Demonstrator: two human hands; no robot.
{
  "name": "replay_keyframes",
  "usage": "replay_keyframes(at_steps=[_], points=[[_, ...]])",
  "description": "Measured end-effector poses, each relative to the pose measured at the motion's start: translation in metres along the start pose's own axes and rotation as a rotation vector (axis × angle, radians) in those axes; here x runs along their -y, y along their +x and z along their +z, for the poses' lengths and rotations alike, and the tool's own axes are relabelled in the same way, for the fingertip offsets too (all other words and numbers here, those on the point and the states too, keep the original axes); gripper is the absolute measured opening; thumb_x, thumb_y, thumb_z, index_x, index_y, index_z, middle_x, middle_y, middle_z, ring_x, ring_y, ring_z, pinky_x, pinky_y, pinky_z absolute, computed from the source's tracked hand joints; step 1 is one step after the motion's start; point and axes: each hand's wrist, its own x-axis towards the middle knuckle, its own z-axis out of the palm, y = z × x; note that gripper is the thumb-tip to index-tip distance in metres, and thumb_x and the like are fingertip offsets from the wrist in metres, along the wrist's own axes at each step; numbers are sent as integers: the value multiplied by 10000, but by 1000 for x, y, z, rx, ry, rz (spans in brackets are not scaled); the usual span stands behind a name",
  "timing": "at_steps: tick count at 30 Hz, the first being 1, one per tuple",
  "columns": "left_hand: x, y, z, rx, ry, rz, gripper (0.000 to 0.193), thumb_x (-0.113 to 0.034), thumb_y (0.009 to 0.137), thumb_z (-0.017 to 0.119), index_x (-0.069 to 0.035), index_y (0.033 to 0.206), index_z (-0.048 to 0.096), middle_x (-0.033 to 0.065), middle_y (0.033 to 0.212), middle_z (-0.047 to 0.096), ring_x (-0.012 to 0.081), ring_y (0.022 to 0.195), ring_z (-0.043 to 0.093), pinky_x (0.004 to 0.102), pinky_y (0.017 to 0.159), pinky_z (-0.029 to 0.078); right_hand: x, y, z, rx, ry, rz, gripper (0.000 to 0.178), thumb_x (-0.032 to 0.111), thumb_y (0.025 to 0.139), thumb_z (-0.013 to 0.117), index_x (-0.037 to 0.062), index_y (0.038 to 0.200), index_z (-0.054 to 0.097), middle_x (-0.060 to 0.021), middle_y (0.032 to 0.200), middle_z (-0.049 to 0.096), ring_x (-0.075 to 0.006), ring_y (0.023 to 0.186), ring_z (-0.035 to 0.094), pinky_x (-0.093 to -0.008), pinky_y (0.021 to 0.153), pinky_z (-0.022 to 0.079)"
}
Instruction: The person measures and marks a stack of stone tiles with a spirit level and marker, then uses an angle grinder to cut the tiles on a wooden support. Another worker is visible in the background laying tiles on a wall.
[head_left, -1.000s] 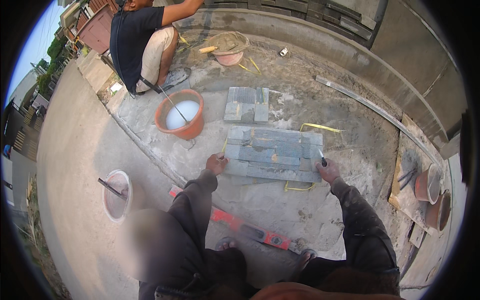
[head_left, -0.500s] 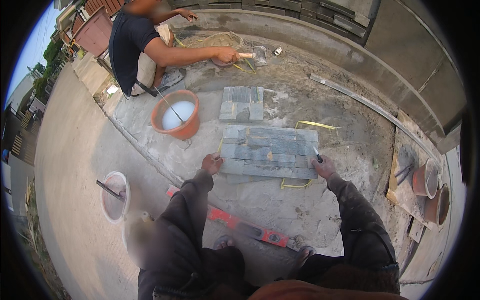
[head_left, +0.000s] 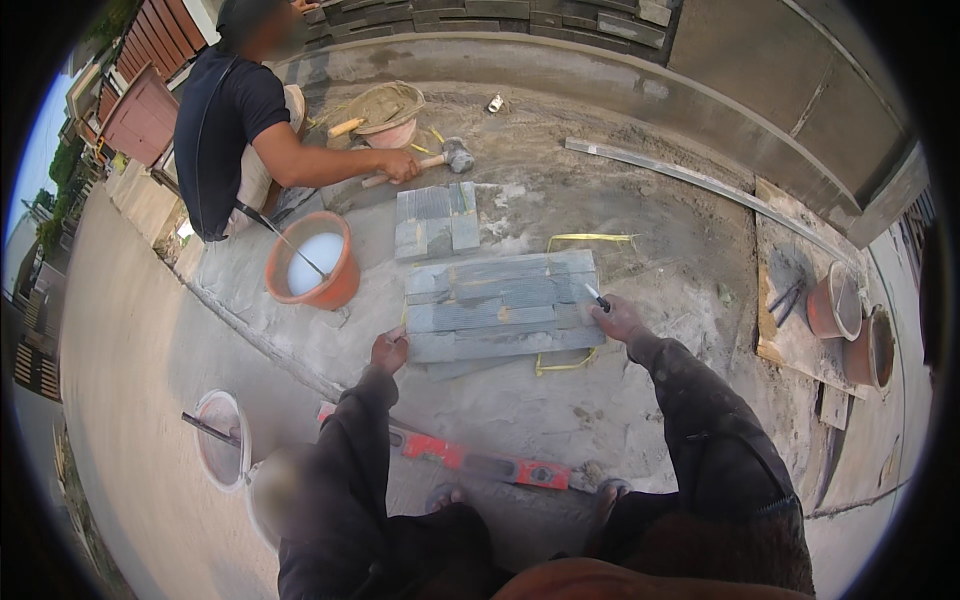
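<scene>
A stack of grey ribbed stone tiles [head_left: 500, 300] lies on the ground in front of me. My left hand [head_left: 390, 350] has its fingers closed at the near left edge of the stack, where a yellow strap runs by. At the right edge, my right hand [head_left: 617, 318] is closed round a small knife [head_left: 598, 298] with a dark handle and a pale tip pointing up and left over the tiles. More yellow strap [head_left: 590, 238] lies loose along the far edge, and another length sticks out at the near side.
A smaller tile stack [head_left: 437, 222] lies beyond. A crouching person [head_left: 225, 140] holds a mallet [head_left: 458, 156] beside it. An orange bucket [head_left: 318, 285] of whitish liquid stands left. A red spirit level [head_left: 440, 450] lies near my feet; a metal bar [head_left: 690, 178] lies far right.
My view has shifted, so the scene sits further left. The other person's mallet has come down closer to the small tile stack. My hands stay at the two ends of the larger stack.
</scene>
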Motion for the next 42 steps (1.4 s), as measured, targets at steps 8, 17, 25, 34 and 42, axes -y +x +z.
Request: replay_keyframes(at_steps=[8, 17, 25, 34, 42], points=[[12, -12, -8, -150, 405, 222, 389, -194, 847, 593, -146, 1218, 697, 175, 979, 717, 286, 864, 695, 364, 812, 528, 9, 19, -61, -266, -42, 17, 375, 373, 809, 678, 35, 972, 690, -210, 877, 692, -370, 865, 675, -450, 768, 512], [-147, 5, -77, -335, 661, 581, 167, -234, 830, 703, -84, 900, 730, 169, 905, 677, 321, 794, 665, 415, 732, 519, 170, 43, -239, -817, 438, -205, 401, 288, 818, 710, 27, 1119, 665, -133, 912, 695, -248, 858, 669, -373, 761, 514], [-266, -43, -112, -650, 599, 408, 254, -296, 856, 691, -63, 757, 680, 126, 691, 668, 266, 659, 652, 401, 650, 483, 229, -29, -252, -445, 1153, -300, 678, 132, 868, 701, 78, 1464, 385, 16, 766, 495, -40, 517, 380, -233, 403, 249], [-111, -47, -96, -382, 170, -62, 90, -134, 831, 683, -78, 901, 691, 63, 773, 690, 200, 678, 635, 339, 656, 512, 202, -37, -278, -258, 1397, -400, 824, 58, 857, 693, 120, 1541, 237, 13, 780, 474, -39, 497, 352, -228, 426, 263], [-78, 2, -102, -115, 103, -40, 156, -59, 847, 656, -24, 997, 633, 95, 838, 675, 166, 616, 627, 291, 507, 466, 211, -59, -297, -264, 1443, -478, 765, 38, 895, 643, 161, 1545, 258, 17, 766, 443, -49, 505, 325, -225, 429, 251]])
